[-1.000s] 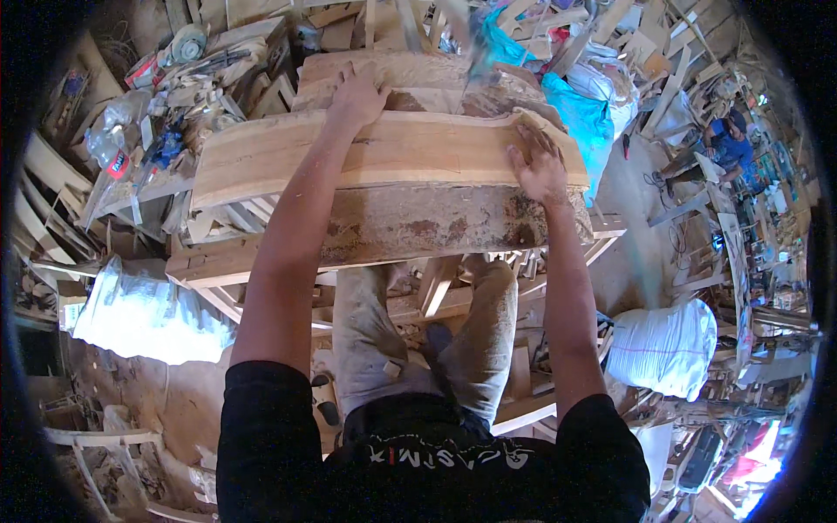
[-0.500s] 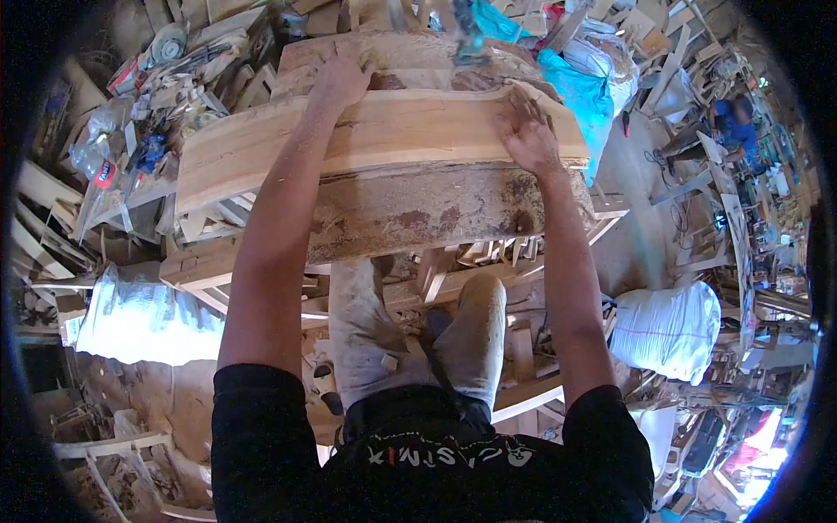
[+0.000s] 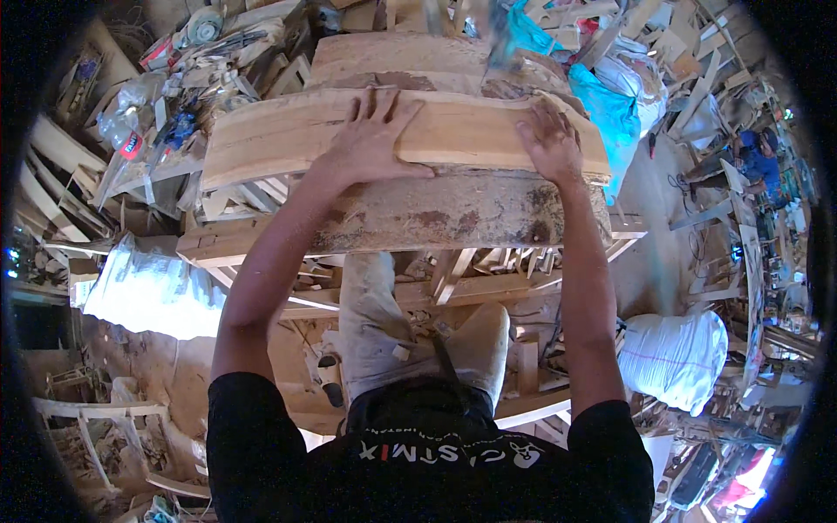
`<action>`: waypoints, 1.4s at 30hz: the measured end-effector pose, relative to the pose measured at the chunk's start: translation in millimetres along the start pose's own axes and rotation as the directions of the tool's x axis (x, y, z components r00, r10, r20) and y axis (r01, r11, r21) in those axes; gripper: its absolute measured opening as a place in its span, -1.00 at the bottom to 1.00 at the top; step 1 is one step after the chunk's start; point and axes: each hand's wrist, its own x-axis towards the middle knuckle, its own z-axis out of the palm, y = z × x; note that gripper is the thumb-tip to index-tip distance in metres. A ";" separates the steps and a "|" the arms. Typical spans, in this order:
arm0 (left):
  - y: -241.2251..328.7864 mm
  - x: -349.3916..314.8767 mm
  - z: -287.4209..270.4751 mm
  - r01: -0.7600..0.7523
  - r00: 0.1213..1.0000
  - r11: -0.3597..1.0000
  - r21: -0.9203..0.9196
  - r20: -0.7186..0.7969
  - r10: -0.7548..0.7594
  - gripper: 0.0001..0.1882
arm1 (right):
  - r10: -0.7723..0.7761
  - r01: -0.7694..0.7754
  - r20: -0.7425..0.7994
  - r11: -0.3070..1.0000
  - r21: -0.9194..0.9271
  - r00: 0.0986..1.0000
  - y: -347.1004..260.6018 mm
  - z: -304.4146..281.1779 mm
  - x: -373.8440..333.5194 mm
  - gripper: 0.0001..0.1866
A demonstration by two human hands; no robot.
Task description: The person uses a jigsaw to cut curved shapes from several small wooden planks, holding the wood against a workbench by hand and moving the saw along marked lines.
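We have both hands flat on a pale wooden plank [image 3: 471, 131].
The plank lies crosswise in front of us on a rough, bark-stained slab [image 3: 418, 209]; our left hand [image 3: 370, 148] is spread over its middle, thumb stretched along the near edge, and our right hand [image 3: 555, 150] rests near its right end, fingers slightly parted, thumb held away. Just beyond that end we see a turquoise plastic bag [image 3: 606, 109], and nearer us, on the right, a stuffed white sack [image 3: 676, 357].

Your black shirt [image 3: 392, 488] carries white-and-red lettering [image 3: 449, 453]. A white-lettered red label [image 3: 132, 146] marks the bottle [image 3: 115, 131] near the table's [image 3: 179, 167] left edge.
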 end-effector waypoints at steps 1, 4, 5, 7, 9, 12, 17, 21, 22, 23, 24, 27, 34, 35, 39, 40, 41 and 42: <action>-4.6 0.5 0.5 0.001 1.000 1.000 -0.026 0.006 -0.001 0.28 | -0.005 0.005 -0.009 1.000 0.009 1.000 -3.8 0.8 1.0 -0.34; 1.7 16.2 2.4 0.007 1.000 0.999 -0.053 -0.016 -0.008 0.31 | -0.157 0.158 -0.113 0.987 -0.002 0.981 28.4 10.3 7.7 -0.40; 7.0 20.7 4.3 0.010 1.000 0.999 -0.050 -0.019 -0.011 0.32 | -0.224 0.225 -0.155 0.974 -0.006 0.962 39.5 18.1 6.1 -0.41; 3.3 18.0 2.2 0.024 1.000 0.999 -0.034 0.013 -0.024 0.33 | -0.193 0.191 -0.079 0.981 -0.029 0.978 24.0 14.4 3.9 -0.43; 8.9 27.5 -2.2 0.011 1.000 1.000 -0.017 0.018 -0.011 0.33 | -0.157 0.154 -0.073 0.987 -0.040 0.985 40.0 13.4 5.4 -0.41; 1.6 20.7 4.0 0.030 0.999 0.999 0.023 0.035 -0.031 0.31 | -0.092 0.092 -0.010 0.995 -0.029 0.996 24.6 15.4 3.8 -0.35; -0.1 22.2 6.9 0.025 0.999 0.999 0.025 0.020 -0.026 0.32 | -0.041 0.041 0.003 0.999 0.017 0.999 20.6 10.1 10.4 -0.24; 0.4 25.3 5.0 0.024 0.999 0.999 0.028 0.023 -0.025 0.30 | 0.017 -0.018 0.035 1.000 0.005 0.999 17.1 4.8 7.2 -0.24; 1.6 25.8 3.8 0.021 0.999 0.999 0.029 0.028 -0.022 0.30 | 0.029 -0.029 0.040 1.000 -0.007 0.999 16.7 4.9 7.1 -0.24; 2.1 26.4 2.3 0.020 0.999 0.999 0.031 0.034 -0.021 0.30 | 0.040 -0.039 0.046 0.999 -0.019 0.998 16.7 4.1 7.6 -0.25; 1.6 24.6 2.4 0.025 0.999 0.999 0.033 0.042 -0.026 0.30 | 0.036 -0.036 0.053 0.999 -0.003 0.998 15.4 3.1 7.6 -0.24; 0.2 23.0 1.3 0.032 0.999 0.999 0.025 0.032 -0.033 0.31 | 0.020 -0.021 0.055 1.000 0.021 0.998 14.1 2.1 9.2 -0.24; -2.7 22.6 4.7 0.043 0.998 0.998 0.048 0.040 -0.045 0.37 | -0.001 0.003 0.077 1.000 -0.027 0.997 13.5 5.5 11.3 -0.26; -4.2 20.9 7.6 0.042 0.999 0.998 0.040 0.020 -0.043 0.39 | -0.016 0.017 0.082 1.000 -0.015 0.996 10.5 4.0 12.3 -0.27; 0.4 27.8 6.3 0.031 0.999 0.999 0.023 0.027 -0.032 0.41 | -0.017 0.017 0.025 1.000 0.012 1.000 22.4 8.7 13.8 -0.30; -1.9 26.5 6.8 0.037 0.999 0.999 0.024 0.020 -0.037 0.41 | 0.002 -0.002 0.023 1.000 0.027 1.000 17.0 8.3 13.0 -0.30; -4.1 24.8 7.4 0.041 0.999 0.999 0.024 0.012 -0.041 0.41 | 0.022 -0.023 0.021 0.999 0.041 1.000 12.5 7.3 12.4 -0.30; -2.0 26.0 5.3 0.035 0.999 0.999 0.022 0.004 -0.035 0.41 | -0.031 0.031 0.032 1.000 0.007 0.999 17.2 7.3 13.0 -0.29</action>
